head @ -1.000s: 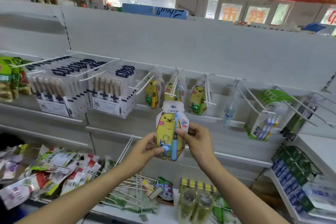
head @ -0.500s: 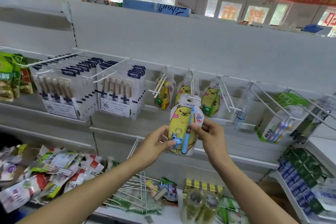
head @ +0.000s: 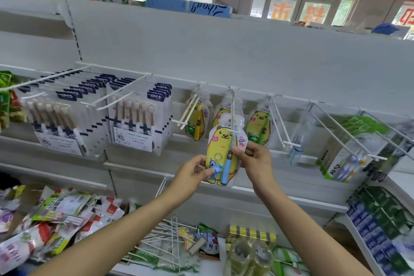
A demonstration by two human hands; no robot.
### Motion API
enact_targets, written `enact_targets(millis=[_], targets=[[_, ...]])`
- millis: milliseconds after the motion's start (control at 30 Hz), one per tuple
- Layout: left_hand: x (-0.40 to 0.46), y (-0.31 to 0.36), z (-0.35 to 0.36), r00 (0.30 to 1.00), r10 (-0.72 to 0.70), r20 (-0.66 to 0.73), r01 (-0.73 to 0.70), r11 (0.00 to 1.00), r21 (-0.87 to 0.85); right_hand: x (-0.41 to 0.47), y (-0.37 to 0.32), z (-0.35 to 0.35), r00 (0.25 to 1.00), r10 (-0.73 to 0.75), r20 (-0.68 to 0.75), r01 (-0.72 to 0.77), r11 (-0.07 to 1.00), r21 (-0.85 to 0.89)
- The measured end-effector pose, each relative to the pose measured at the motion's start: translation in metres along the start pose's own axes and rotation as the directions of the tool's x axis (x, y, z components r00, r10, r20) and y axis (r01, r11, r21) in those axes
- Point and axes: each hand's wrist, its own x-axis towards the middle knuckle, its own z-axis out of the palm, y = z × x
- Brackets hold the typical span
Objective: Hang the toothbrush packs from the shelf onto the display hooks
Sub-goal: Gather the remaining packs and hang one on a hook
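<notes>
Hook [head: 233, 105] tip behind the held pack [head: 221, 148]; far-right packs [head: 392, 148] blurred, cut by the edge.

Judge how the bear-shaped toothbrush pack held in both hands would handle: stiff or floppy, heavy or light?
The bear-shaped toothbrush pack probably stays fairly stiff: it stands upright though the left hand and right hand only pinch its lower edges. Likely light, holding one slim brush. Its glossy plastic may be slippery.

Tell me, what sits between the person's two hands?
In the head view, a yellow bear toothbrush pack, pinched between the left hand and the right hand.
</notes>
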Motion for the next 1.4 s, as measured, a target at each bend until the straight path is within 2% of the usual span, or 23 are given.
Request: enact_targets(millis=[367, 667, 767, 867, 933, 1000, 1067, 1233, 1400], targets=[[0.095, -0.021, 0.007, 0.99, -0.11, -0.092, 0.113, 0.993, 0.019, 0.089, 0.014, 0.002, 0.997, 0.061, -0.054, -0.064, 0.996, -0.059], [0.097, -0.021, 0.014, 0.991, -0.089, -0.098, 0.094, 0.995, 0.045, 0.103, 0.027, -0.003, 0.998, 0.05, -0.047, -0.056, 0.987, -0.148], [0.089, -0.019, 0.011, 0.98, -0.138, -0.144, 0.164, 0.968, 0.192, 0.098, 0.025, -0.007, 1.0, 0.021, -0.006, -0.021, 0.959, -0.282], [0.074, -0.021, 0.004, 0.963, -0.168, -0.21, 0.242, 0.882, 0.404, 0.082, 0.024, -0.021, 1.0, 0.016, -0.026, -0.027, 0.89, -0.456], [0.058, -0.018, 0.001, 0.984, -0.101, -0.147, 0.162, 0.851, 0.5, 0.066, 0.026, -0.037, 1.0, -0.007, -0.023, -0.008, 0.822, -0.569], [0.044, -0.013, 0.0, 0.999, 0.047, -0.014, -0.029, 0.79, 0.613, 0.047, 0.029, -0.056, 0.997, -0.064, 0.036, 0.072, 0.73, -0.68], [0.03, -0.002, 0.004, 0.977, 0.172, 0.124, -0.209, 0.685, 0.697, 0.026, 0.027, -0.073, 0.986, -0.125, 0.113, 0.167, 0.617, -0.769], [0.016, 0.026, 0.03, 0.897, 0.283, 0.338, -0.441, 0.544, 0.714, -0.031, 0.015, -0.117, 0.93, -0.176, 0.321, 0.366, 0.39, -0.845], [0.014, 0.043, 0.068, 0.795, 0.335, 0.506, -0.607, 0.451, 0.655, -0.069, -0.001, -0.161, 0.904, -0.168, 0.394, 0.426, 0.251, -0.869]])
